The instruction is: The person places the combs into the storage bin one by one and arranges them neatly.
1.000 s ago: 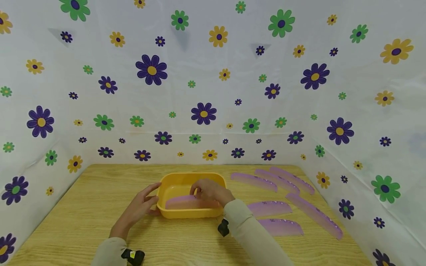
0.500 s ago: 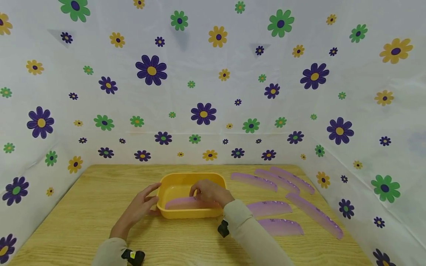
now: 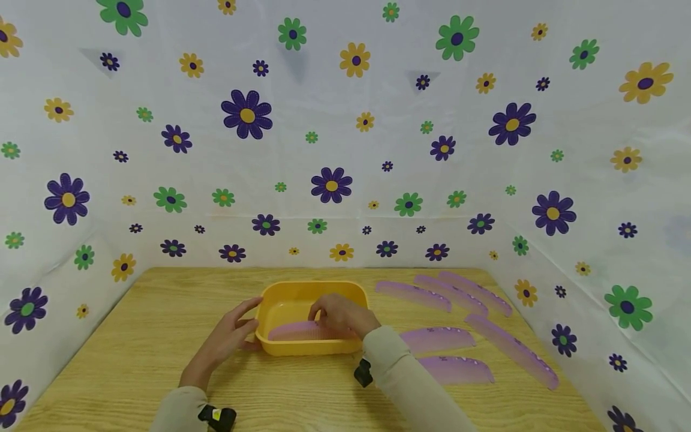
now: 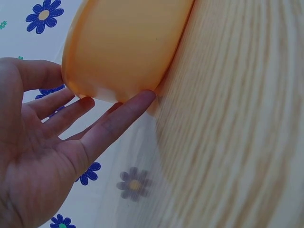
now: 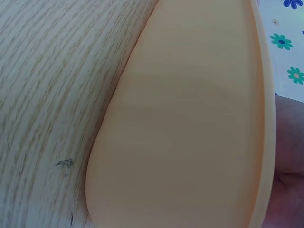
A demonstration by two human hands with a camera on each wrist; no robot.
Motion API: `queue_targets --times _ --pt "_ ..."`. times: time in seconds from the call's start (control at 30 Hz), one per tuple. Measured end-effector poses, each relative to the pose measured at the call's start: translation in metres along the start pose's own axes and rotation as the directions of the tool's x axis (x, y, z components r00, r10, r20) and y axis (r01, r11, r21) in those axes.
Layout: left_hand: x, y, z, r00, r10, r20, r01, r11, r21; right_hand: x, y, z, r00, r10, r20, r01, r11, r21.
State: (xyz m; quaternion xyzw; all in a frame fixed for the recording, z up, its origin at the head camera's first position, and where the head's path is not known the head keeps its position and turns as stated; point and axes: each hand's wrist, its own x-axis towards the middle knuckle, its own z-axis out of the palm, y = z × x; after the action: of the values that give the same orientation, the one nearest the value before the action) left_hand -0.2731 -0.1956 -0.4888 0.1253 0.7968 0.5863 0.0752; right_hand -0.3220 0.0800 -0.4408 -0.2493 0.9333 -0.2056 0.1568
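Observation:
A yellow plastic tub (image 3: 337, 347) stands on the table, filling much of the right wrist view. Inside it, near its front wall, is a purple comb (image 3: 294, 330) with its teeth downward. My right hand (image 3: 341, 313) reaches into the tub and pinches the comb by its upper edge; the fingertips are partly hidden. At the tub's left end, my left hand (image 3: 231, 331) touches the wall with extended, spread fingers. In the left wrist view these fingertips (image 4: 148, 96) rest against the tub's outer side.
Several more purple combs lie right of the tub, among them a near comb (image 3: 459, 369), a slanted comb (image 3: 513, 351) and a far comb (image 3: 412, 294). The wooden table (image 3: 162, 336) meets a flowered white sheet (image 3: 367, 144) at the back and sides.
The comb has sunk slightly lower inside the tub, with my right hand still at its upper edge. My left hand and the tub have stayed in place.

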Motion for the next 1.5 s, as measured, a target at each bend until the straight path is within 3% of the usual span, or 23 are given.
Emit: queue_targets --times 0.43,0.7,1.07,1.5 --pt "0.001 -0.002 -0.001 1.0 0.007 0.011 -0.007 1.0 -0.018 -0.001 0.004 0.001 0.997 -0.073 0.01 0.074 0.994 -0.086" --pt "0.0 -0.002 0.0 1.0 0.016 0.009 -0.016 1.0 -0.011 -0.001 0.003 0.002 1.0 -0.013 0.024 0.013 1.0 -0.022" --pt "-0.001 0.002 -0.001 1.0 -0.004 0.006 0.004 1.0 0.007 0.001 0.003 0.0 0.998 -0.067 0.021 0.068 0.997 -0.04" --pt "0.0 0.001 0.0 1.0 0.0 0.005 0.0 1.0 0.004 -0.016 0.001 -0.018 0.99 -0.139 0.004 0.139 0.99 0.006"
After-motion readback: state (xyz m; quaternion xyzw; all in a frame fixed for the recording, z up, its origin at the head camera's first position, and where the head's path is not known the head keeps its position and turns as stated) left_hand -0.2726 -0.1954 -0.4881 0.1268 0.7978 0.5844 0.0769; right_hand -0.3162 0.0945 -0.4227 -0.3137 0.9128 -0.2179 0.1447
